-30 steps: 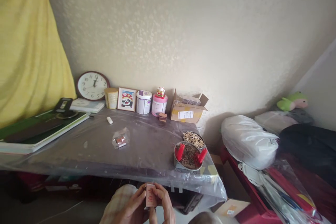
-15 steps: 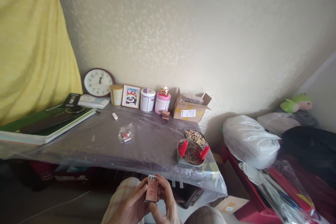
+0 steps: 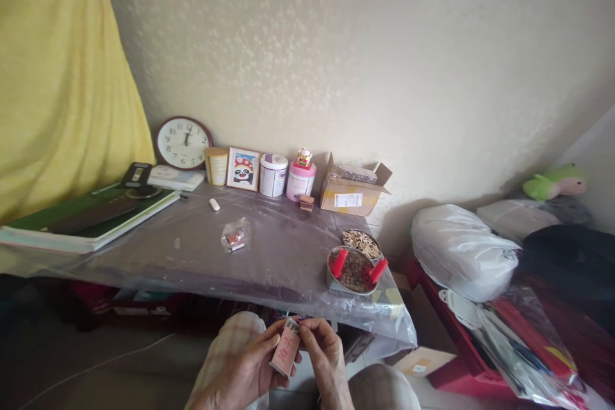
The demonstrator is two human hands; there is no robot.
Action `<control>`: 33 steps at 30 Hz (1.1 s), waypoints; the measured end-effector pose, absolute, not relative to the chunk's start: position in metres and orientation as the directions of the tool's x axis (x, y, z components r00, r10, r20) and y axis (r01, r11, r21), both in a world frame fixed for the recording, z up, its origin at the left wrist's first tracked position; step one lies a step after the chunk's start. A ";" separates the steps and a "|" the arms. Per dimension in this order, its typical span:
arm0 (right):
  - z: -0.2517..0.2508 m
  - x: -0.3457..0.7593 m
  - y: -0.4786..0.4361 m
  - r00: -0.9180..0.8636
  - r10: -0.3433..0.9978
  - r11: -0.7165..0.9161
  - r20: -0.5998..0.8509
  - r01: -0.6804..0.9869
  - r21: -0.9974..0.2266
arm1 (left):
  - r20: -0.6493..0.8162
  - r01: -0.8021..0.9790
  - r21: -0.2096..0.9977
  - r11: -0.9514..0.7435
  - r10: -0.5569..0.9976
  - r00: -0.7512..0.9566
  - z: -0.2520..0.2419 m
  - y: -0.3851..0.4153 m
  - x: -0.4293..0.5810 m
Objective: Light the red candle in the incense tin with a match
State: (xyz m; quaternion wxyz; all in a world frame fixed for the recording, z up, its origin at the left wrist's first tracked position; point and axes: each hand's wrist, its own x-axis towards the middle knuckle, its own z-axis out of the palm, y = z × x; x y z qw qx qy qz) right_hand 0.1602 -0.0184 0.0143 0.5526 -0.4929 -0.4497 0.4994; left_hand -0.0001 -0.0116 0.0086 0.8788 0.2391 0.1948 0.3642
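Note:
My left hand is closed around a pink matchbox with red characters on its face. The box is tilted, its upper end is partly slid out, and pale matches show inside. At that end, thumb and forefinger of my right hand are pinched together; what sits between them is too small to make out. Both hands are above my lap, in front of the table's near edge.
The plastic-covered table bears a clear bag, a tin with two red candles and a bowl of matchsticks. A clock, canisters and a cardboard box line the wall. White bags lie right.
My right hand has moved from the matchbox's side and lower end to its open upper end, fingers now pinched. The matchbox has tilted to the right. The view has shifted slightly.

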 end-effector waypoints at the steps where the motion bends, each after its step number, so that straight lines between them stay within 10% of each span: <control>1: 0.015 0.160 -0.019 0.104 0.995 0.015 0.004 -0.101 -0.995 | -0.168 -0.545 0.563 0.621 0.731 0.661 0.009 -0.011 0.000; 8: 0.026 0.170 -0.022 0.032 0.974 0.211 0.225 0.238 -0.948 | -0.149 -0.549 0.559 0.621 0.727 0.670 0.010 -0.010 -0.002; 16: 0.053 0.185 -0.024 -0.341 0.856 0.499 0.389 0.742 -0.448 | -0.164 -0.502 0.592 0.630 0.704 0.691 -0.001 -0.010 -0.001; 33: 0.048 0.193 -0.019 -0.460 0.834 0.540 0.304 0.792 -0.283 | -0.211 -0.422 0.640 0.642 0.675 0.707 0.002 -0.011 0.002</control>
